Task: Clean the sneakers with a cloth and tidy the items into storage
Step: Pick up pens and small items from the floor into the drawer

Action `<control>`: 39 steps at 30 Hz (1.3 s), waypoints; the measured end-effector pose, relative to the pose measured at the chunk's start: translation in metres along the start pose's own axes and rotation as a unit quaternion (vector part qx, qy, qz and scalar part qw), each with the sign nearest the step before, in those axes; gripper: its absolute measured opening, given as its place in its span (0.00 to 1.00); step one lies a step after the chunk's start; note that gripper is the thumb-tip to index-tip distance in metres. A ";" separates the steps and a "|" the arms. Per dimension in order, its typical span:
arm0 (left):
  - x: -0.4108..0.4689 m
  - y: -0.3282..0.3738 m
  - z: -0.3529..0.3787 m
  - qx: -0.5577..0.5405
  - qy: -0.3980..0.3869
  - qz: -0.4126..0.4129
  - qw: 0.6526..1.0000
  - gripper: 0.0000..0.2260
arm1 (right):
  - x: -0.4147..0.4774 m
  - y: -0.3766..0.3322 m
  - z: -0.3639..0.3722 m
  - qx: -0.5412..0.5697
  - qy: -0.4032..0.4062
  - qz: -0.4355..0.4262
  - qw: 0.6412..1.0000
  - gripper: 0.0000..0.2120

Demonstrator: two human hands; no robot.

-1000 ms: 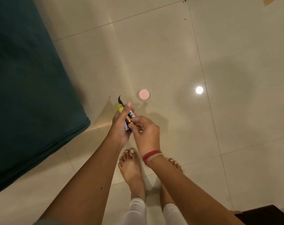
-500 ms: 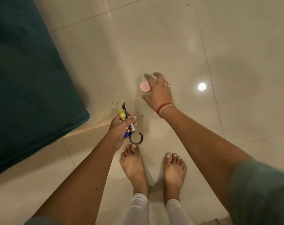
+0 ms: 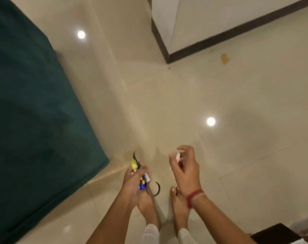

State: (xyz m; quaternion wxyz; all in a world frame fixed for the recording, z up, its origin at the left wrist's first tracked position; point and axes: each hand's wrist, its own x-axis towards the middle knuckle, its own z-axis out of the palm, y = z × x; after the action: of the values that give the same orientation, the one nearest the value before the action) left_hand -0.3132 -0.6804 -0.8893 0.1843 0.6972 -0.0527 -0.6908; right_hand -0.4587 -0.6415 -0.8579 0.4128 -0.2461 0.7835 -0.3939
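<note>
- A dark green cloth-covered slab (image 3: 35, 120) fills the 9 o'clock side, with its corner down on the tiled floor (image 3: 237, 95).
- Near 6 o'clock, the left hand (image 3: 133, 182) is clenched round a bundle of small items (image 3: 142, 180). A yellow cap (image 3: 134, 164) pokes out toward 12, and a dark curved band (image 3: 159, 189) hangs out toward 4.
- Toward 3 from it and apart, the right hand (image 3: 185, 168) pinches a pink disc (image 3: 177, 156) between thumb and fingertips. A red thread (image 3: 193, 196) circles the wrist.
- Bare feet (image 3: 178, 205) stand beneath both hands.
- At 1 o'clock is a wall corner with dark skirting (image 3: 220, 36).
</note>
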 end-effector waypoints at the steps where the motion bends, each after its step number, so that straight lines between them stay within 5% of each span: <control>1: -0.026 0.010 0.007 0.004 -0.015 -0.007 1.000 0.08 | -0.015 -0.021 -0.017 0.005 0.004 0.014 1.000 0.10; 13: -0.341 0.130 0.065 0.118 -0.156 0.021 0.981 0.09 | -0.197 -0.238 -0.227 -0.110 0.037 0.050 0.992 0.15; 21: -0.419 0.161 0.051 0.236 -0.268 -0.006 0.934 0.08 | -0.290 -0.255 -0.245 0.009 0.212 0.149 0.966 0.08; 24: -0.418 0.172 0.044 0.288 -0.289 -0.015 0.913 0.07 | -0.320 -0.262 -0.220 0.118 0.309 0.185 0.925 0.03; 31: -0.422 0.168 0.040 0.404 -0.290 -0.057 0.866 0.04 | -0.390 -0.264 -0.151 0.178 0.429 0.277 0.841 0.13; 35: -0.431 0.142 0.048 0.542 -0.313 -0.089 0.775 0.04 | -0.445 -0.255 -0.111 0.292 0.502 0.322 0.748 0.12; 39: -0.438 0.103 0.048 0.665 -0.322 -0.090 0.668 0.05 | -0.502 -0.243 -0.059 0.272 0.614 0.350 0.653 0.13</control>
State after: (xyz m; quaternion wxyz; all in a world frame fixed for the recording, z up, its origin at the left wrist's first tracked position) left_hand -0.3590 -0.6411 -0.4409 -0.4195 0.3705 -0.4916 -0.6672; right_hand -0.2235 -0.3979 -0.4103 -0.0067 0.4673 0.7442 -0.4773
